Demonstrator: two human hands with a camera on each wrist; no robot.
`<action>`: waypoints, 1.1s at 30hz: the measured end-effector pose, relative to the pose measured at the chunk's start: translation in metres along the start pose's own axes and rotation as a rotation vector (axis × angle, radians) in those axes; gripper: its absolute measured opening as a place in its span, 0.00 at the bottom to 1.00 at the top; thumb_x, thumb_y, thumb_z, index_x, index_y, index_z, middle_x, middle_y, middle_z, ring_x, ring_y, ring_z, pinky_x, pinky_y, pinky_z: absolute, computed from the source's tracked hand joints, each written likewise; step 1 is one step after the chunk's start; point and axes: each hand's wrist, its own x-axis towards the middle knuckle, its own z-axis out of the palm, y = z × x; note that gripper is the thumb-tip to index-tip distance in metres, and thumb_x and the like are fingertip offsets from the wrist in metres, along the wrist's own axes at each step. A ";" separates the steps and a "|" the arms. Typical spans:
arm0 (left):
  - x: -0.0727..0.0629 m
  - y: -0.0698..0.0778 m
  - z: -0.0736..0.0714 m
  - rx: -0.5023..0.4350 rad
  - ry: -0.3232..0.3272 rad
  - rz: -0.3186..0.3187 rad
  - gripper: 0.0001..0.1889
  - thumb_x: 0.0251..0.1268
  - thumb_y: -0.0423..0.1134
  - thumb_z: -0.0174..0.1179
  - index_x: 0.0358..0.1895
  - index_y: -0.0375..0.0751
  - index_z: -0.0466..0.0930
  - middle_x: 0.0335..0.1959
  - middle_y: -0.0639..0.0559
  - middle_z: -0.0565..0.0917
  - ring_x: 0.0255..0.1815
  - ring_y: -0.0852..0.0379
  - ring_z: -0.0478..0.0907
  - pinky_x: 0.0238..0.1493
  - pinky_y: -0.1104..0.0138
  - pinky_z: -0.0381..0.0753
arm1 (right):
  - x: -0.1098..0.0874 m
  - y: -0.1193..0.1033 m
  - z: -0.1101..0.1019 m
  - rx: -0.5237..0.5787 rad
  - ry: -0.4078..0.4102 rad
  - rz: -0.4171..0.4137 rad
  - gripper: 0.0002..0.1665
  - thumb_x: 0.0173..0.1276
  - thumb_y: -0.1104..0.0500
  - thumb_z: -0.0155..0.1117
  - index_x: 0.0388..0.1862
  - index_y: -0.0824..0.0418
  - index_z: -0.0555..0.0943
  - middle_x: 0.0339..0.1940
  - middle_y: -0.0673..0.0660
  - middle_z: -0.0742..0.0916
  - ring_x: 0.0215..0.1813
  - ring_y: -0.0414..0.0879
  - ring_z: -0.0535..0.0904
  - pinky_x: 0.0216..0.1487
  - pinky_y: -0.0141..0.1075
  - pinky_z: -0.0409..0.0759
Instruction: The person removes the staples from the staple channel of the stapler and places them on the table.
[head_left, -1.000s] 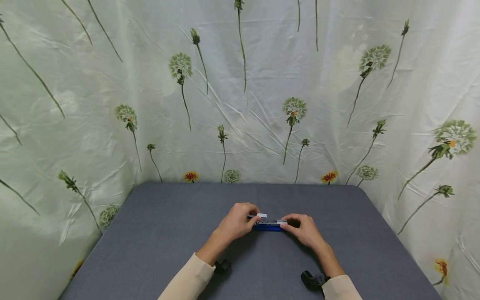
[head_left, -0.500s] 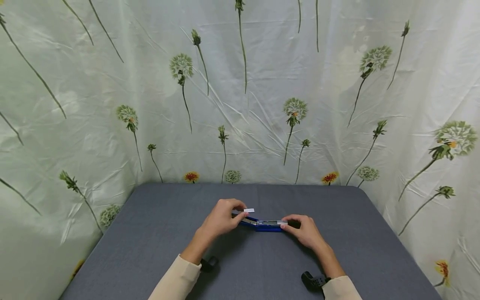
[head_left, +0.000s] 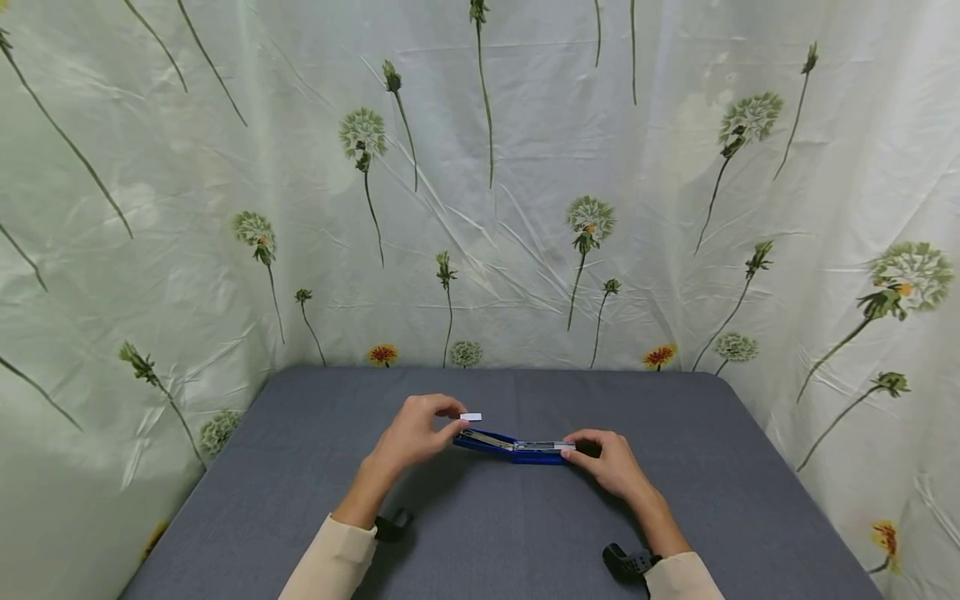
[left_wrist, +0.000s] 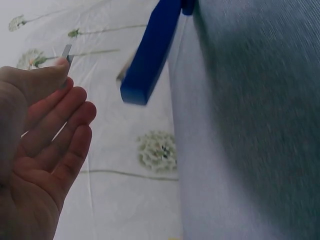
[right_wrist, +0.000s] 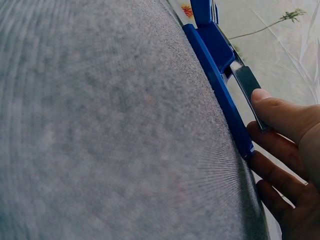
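Observation:
An opened blue stapler (head_left: 537, 457) rests on the table, its top arm (head_left: 483, 443) swung over to the left and raised off the cloth. My left hand (head_left: 415, 431) is just beyond that arm's tip, pinching a small silver-white staple strip (head_left: 471, 417) between thumb and index finger. In the left wrist view the strip (left_wrist: 68, 52) pokes past the thumb, apart from the blue arm (left_wrist: 150, 60). My right hand (head_left: 611, 461) grips the right end of the stapler; in the right wrist view its thumb presses on the dark magazine (right_wrist: 248, 82), with fingers below near the blue base (right_wrist: 220, 95).
A grey cloth covers the table (head_left: 525, 533). Behind and beside it hangs a white curtain (head_left: 510, 250) printed with dandelions. Black straps (head_left: 626, 560) sit on both wrists.
My left hand has moved left and slightly up with the staple strip, from over the stapler's middle to past its arm, uncovering the arm. My right hand stays in place.

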 end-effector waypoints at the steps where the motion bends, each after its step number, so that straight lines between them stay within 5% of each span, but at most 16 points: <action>1: -0.002 -0.002 -0.001 0.003 0.002 -0.006 0.06 0.67 0.44 0.71 0.43 0.51 0.89 0.41 0.57 0.90 0.45 0.56 0.87 0.51 0.52 0.86 | 0.000 0.000 0.000 0.000 0.001 -0.001 0.08 0.65 0.49 0.77 0.43 0.46 0.90 0.44 0.48 0.91 0.49 0.45 0.84 0.56 0.48 0.81; 18: -0.027 -0.044 -0.013 -0.052 0.017 -0.095 0.09 0.65 0.45 0.72 0.45 0.48 0.90 0.43 0.54 0.91 0.46 0.56 0.87 0.53 0.50 0.86 | 0.001 0.004 -0.003 0.021 -0.025 -0.014 0.09 0.65 0.48 0.77 0.44 0.45 0.90 0.45 0.47 0.91 0.49 0.43 0.84 0.55 0.44 0.80; 33: -0.036 -0.069 -0.008 -0.018 -0.135 -0.155 0.05 0.65 0.47 0.73 0.40 0.55 0.90 0.37 0.64 0.89 0.41 0.65 0.85 0.47 0.63 0.86 | 0.005 0.009 -0.003 0.085 -0.047 -0.004 0.11 0.63 0.48 0.78 0.44 0.46 0.91 0.44 0.48 0.91 0.45 0.41 0.83 0.48 0.35 0.80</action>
